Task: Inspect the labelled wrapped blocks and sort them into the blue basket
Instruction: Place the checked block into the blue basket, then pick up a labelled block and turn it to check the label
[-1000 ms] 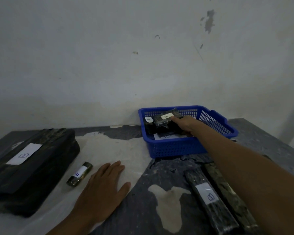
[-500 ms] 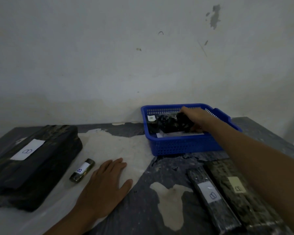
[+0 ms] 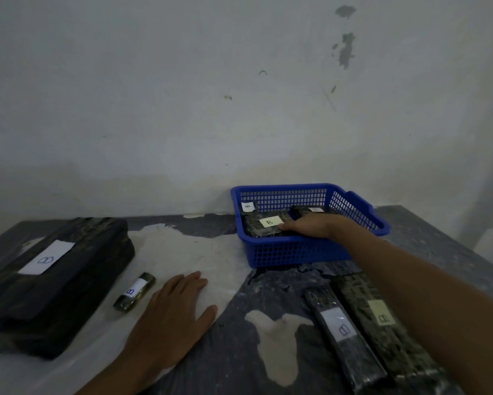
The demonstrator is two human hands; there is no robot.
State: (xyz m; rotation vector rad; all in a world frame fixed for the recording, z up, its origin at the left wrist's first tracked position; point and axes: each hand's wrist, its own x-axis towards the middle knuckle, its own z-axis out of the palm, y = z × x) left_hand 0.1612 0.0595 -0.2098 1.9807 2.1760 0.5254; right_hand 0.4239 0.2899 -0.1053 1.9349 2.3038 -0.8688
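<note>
Right hand [image 3: 308, 225] lowered onto basket's labelled block [image 3: 263, 226] — fingers flat, left hand [image 3: 171, 317] unmoved, open

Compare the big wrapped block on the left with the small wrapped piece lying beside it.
The big block is far larger and broad, slab-like; the small piece is slim and short. The big block's wrap looks dull black, the small piece's greenish and glossy. The big block's label covers a small patch; the small piece's label spans its width. Both lie on the table outside the basket, each labelled B.

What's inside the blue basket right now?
Blue basket holds three wrapped blocks: one labelled B under the right hand, another B block, one behind. Floor hidden.
</note>
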